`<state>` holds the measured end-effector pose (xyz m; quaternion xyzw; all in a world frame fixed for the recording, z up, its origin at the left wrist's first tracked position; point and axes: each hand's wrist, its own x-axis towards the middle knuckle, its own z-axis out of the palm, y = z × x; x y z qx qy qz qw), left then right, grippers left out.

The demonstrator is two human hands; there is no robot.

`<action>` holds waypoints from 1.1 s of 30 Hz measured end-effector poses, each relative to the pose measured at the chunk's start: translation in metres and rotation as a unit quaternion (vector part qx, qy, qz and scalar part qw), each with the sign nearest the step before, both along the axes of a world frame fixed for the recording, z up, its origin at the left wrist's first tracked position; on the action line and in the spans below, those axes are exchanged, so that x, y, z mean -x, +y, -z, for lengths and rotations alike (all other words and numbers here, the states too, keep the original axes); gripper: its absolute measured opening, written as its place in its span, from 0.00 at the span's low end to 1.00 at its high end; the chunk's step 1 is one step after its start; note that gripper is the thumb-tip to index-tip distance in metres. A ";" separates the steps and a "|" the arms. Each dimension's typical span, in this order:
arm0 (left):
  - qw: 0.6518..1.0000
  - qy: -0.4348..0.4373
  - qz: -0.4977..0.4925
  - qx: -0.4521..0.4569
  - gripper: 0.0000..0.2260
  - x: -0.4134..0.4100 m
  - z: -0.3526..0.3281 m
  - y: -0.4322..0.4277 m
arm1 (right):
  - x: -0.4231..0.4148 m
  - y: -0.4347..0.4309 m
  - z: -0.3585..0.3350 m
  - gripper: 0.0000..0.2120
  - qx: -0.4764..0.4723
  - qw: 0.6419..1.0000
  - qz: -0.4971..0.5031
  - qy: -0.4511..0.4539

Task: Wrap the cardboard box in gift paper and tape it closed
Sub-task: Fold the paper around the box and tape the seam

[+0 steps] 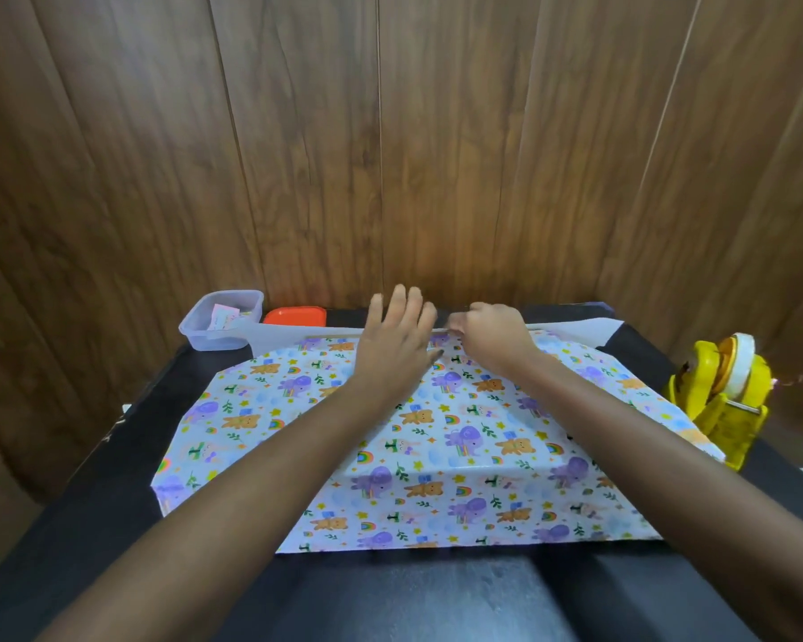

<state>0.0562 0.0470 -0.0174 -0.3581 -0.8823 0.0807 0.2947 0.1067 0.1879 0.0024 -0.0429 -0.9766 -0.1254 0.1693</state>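
Observation:
Gift paper (436,456) printed with bears, elephants and rainbows is draped over the box, which is fully hidden beneath it; only its raised shape shows. The paper's white underside (576,327) sticks out along the far edge. My left hand (397,345) lies flat with spread straight fingers on the paper's far edge. Just to its right, my right hand (490,335) has its fingers curled and pinches that same far edge of the paper.
A yellow tape dispenser (724,396) with a tape roll stands at the right edge of the black table (390,595). A clear plastic tub (221,319) with a slip inside and an orange lid (295,316) sit at the back left. A wooden wall rises behind.

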 end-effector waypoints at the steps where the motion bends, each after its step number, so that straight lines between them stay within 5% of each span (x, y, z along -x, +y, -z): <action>1: 1.000 -0.026 0.006 0.009 0.24 -0.001 -0.003 0.000 | -0.001 0.001 0.003 0.13 0.000 1.000 0.001 -0.003; 7: 0.963 -0.251 -0.035 0.096 0.22 0.020 0.001 -0.029 | -0.004 0.006 0.019 0.16 0.039 0.999 -0.007 -0.017; 11: 0.940 -0.331 -0.059 0.056 0.26 0.014 -0.004 -0.058 | -0.008 0.009 0.022 0.14 0.089 0.995 -0.011 -0.039; 16: 0.936 -0.332 -0.100 0.056 0.28 0.011 0.001 -0.064 | -0.010 -0.001 0.008 0.14 0.201 0.979 0.014 -0.031; 20: 0.932 -0.341 -0.112 0.048 0.28 0.004 -0.003 -0.061 | -0.013 0.005 0.018 0.24 0.190 0.961 0.085 -0.183; 27: 0.923 -0.339 -0.170 0.062 0.31 -0.003 -0.010 -0.029 | -0.025 0.020 0.020 0.27 0.244 0.934 0.181 -0.189; 33: 0.932 -0.356 0.023 0.062 0.28 -0.015 -0.001 0.002 | -0.022 0.022 0.021 0.27 0.245 0.934 0.176 -0.189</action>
